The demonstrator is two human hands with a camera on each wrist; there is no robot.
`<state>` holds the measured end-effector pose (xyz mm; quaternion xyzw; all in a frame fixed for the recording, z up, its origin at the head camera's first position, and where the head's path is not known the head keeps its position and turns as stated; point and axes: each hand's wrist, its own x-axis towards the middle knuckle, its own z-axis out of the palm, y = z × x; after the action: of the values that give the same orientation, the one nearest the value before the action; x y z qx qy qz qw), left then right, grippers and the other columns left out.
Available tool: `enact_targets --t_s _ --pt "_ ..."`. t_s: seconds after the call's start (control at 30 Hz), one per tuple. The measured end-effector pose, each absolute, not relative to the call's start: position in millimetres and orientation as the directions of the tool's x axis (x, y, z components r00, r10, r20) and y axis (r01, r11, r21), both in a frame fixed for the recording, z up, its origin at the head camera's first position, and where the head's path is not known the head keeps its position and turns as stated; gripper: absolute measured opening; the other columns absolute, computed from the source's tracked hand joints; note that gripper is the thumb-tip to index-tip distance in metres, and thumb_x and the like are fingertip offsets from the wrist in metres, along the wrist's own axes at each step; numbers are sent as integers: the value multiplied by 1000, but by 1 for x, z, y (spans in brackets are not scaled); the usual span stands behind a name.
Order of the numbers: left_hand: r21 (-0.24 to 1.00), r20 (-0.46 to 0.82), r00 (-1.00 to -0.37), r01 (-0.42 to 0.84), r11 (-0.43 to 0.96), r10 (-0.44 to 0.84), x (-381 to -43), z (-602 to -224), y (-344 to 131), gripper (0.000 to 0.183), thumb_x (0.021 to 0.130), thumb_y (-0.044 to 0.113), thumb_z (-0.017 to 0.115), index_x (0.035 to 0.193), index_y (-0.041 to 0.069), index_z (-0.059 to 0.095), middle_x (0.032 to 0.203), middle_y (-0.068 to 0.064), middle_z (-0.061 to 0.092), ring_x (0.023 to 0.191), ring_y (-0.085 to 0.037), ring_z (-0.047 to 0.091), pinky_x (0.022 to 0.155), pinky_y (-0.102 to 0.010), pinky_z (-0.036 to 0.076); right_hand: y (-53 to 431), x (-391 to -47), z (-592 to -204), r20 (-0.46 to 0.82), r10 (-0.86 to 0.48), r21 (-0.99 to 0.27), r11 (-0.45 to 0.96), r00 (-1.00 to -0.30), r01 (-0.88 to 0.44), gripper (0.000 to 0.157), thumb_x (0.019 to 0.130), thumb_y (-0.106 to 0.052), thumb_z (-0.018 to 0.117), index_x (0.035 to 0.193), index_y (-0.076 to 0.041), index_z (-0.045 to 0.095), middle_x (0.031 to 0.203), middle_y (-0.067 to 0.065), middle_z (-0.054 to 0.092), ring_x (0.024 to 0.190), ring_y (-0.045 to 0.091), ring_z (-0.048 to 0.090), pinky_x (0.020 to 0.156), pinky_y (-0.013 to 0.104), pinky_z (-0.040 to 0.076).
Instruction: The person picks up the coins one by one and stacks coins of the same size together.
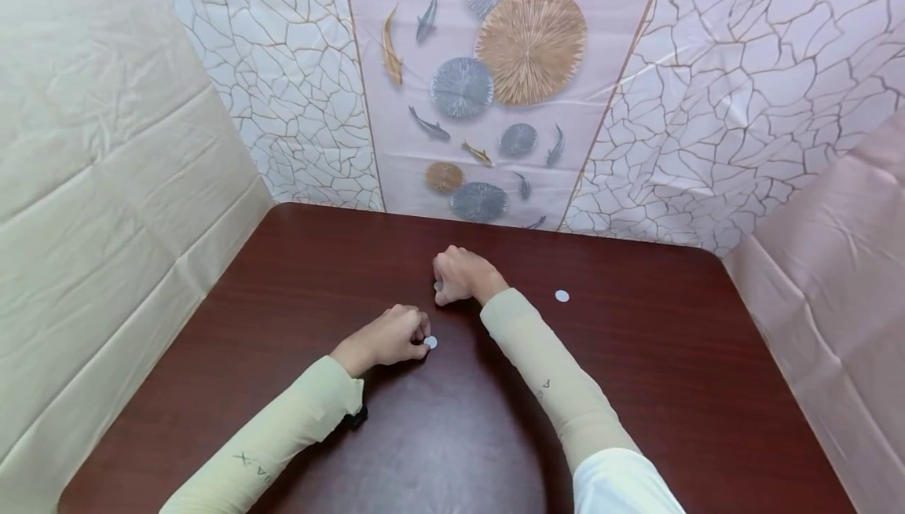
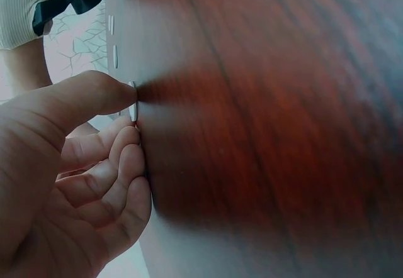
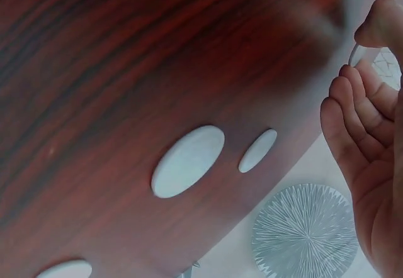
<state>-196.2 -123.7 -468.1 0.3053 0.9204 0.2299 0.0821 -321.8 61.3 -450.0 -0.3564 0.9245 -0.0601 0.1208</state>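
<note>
My left hand (image 1: pixel 392 338) is low over the middle of the table, thumb and fingertips pinching a small flat white disc (image 1: pixel 430 342) close to the surface. In the left wrist view that disc (image 2: pixel 133 105) shows edge-on at the thumb tip. Farther back and slightly right, my right hand (image 1: pixel 464 274) pinches another white disc (image 1: pixel 437 286) between thumb and forefinger. The right wrist view shows this disc (image 3: pixel 356 55) partly covered by the fingers. On the table in that view lie a large-looking white disc (image 3: pixel 187 161), a second disc (image 3: pixel 257 151) and a third disc (image 3: pixel 64 270) cut by the frame.
A white disc (image 1: pixel 562 295) lies on the dark reddish-brown table (image 1: pixel 657 357), right of the right hand. Patterned cloth (image 1: pixel 714 89) hangs behind the table's back edge, and plain pale cloth (image 1: pixel 106 184) stands along the left side.
</note>
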Motion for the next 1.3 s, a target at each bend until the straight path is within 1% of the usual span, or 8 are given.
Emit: enact_targets --t_s 0.13,0.3,0.47,0.63,0.73,0.87,1.03,1.3 --pt "473 -6 -796 531 703 605 -196 -470 -123 10 90 13 78 96 7 73 90 -3 70 81 -12 63 73 -26 54 66 -318 -447 -166 -682 -218 730 -712 -648 13 88 -27 76 88 -16 69 82 -2 68 68 12 63 64 26 52" --pt "473 -21 -801 519 712 598 -197 -469 -123 10 91 14 78 97 7 73 90 -2 69 80 -11 62 73 -26 53 73 -313 -440 -122 -715 -249 694 -689 -676 14 85 -25 77 90 -13 70 84 0 69 69 12 63 65 26 53" --pt "469 -26 -803 516 716 596 -200 -468 -123 10 92 15 77 97 7 73 89 -1 69 80 -11 61 73 -26 53 80 -306 -429 -99 -737 -231 670 -668 -705 19 82 -25 77 94 -11 72 86 0 71 72 11 63 67 25 53" --pt "468 -26 -800 520 715 599 -199 -468 -124 10 92 15 78 96 8 73 90 -1 69 81 -11 62 74 -26 53 86 -297 -423 -103 -760 -212 648 -642 -732 23 81 -25 76 98 -10 72 86 -1 71 74 11 62 69 26 53" --pt "477 -40 -803 508 717 595 -198 -469 -125 10 91 15 78 97 8 73 92 -2 69 82 -11 62 74 -27 53 89 -291 -422 -97 -774 -214 630 -626 -746 22 82 -25 76 98 -10 71 84 -2 71 72 9 62 68 25 53" --pt "477 -49 -808 497 725 587 -198 -470 -125 10 91 14 77 98 8 73 93 -2 68 82 -11 61 74 -26 53 93 -282 -423 -88 -775 -238 626 -625 -742 20 83 -24 77 96 -11 71 79 -3 70 67 7 62 65 24 52" --pt "470 -47 -807 502 726 588 -198 -470 -124 10 92 15 76 99 9 72 92 -1 68 83 -10 60 75 -26 53 97 -271 -426 -83 -773 -253 627 -629 -737 19 81 -23 78 94 -11 71 78 -4 69 66 5 61 65 23 52" --pt "481 -41 -799 511 713 600 -198 -469 -125 10 90 13 76 97 7 71 91 -2 66 82 -11 59 74 -27 52 94 -250 -434 -44 -796 -257 592 -603 -764 18 80 -21 79 91 -10 71 77 -3 70 64 5 60 63 22 52"
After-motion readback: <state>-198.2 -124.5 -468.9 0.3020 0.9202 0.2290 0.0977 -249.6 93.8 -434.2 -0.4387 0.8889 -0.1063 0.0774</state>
